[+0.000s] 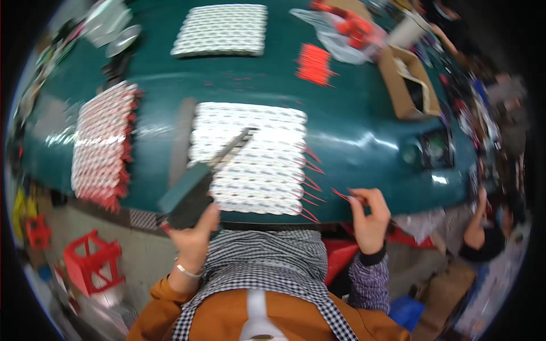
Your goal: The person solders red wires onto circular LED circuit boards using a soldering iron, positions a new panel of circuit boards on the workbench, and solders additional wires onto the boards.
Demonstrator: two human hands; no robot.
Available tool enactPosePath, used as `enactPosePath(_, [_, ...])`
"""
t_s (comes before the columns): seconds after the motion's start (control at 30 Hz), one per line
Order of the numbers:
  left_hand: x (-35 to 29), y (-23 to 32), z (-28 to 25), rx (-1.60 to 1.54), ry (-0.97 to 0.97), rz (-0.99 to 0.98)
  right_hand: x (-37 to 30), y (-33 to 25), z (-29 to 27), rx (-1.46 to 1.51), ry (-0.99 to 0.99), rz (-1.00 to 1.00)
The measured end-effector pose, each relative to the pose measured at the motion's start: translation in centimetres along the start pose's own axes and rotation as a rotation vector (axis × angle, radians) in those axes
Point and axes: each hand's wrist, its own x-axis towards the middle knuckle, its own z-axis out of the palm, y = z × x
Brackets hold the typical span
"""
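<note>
Green glossy tabletop (358, 122); red stools (77, 259) on floor; left grip (193, 241) round tool (186, 192), right grip (371, 219) pinching thread (339, 194).

The green table (352, 113) carries a white panel (261, 165) and a red-fringed panel (102, 145). A red bundle (314, 64) and cardboard box (397, 85) lie farther back.

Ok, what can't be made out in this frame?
In the head view:
- Left hand: most fingers, hidden by the dark tool.
- White woven mat: the patch behind the tool.
- Red thread at the right hand: single or doubled, too thin and blurred.
- Cardboard box: contents, blurred and shadowed.
</note>
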Motion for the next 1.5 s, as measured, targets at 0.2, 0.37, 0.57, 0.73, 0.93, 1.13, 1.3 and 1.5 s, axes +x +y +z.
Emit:
enactPosePath(0.2, [0.1, 0.1, 2.1, -0.083, -0.025, 0.109, -1.9, 1.1, -0.2, 0.055, -0.031, 0.102])
enactPosePath(0.37, [-0.6, -0.2, 1.8, -0.023, -0.027, 0.117, -0.8, 1.7, 0.2, -0.251, -0.125, -0.108])
enactPosePath(0.57, [-0.6, 0.6, 2.0, -0.02, 0.002, 0.102, 0.5, 1.2, 0.2, -0.39, -0.249, -0.255])
enactPosePath(0.73, [0.3, 3.9, 2.9, 0.092, -0.089, 0.125, 3.8, -0.3, -0.5, -0.157, -0.285, -0.142])
enactPosePath(0.93, [1.2, 7.8, 2.7, 0.695, -0.22, 0.81, 10.0, -2.7, 3.4, 0.075, -0.145, -0.362])
enactPosePath(1.13, [1.1, 5.7, 4.4, 0.285, -0.173, 0.176, 10.9, -1.3, 6.9, 0.161, -0.117, -0.289])
enactPosePath(1.3, [2.9, 3.8, 5.7, 0.4, -0.213, 0.168, 10.6, -0.4, 8.3, 0.204, -0.088, -0.204])
enactPosePath(1.5, [4.3, 3.4, 7.0, 0.41, -0.28, 0.248, 10.7, -0.4, 8.3, 0.159, -0.084, -0.242])
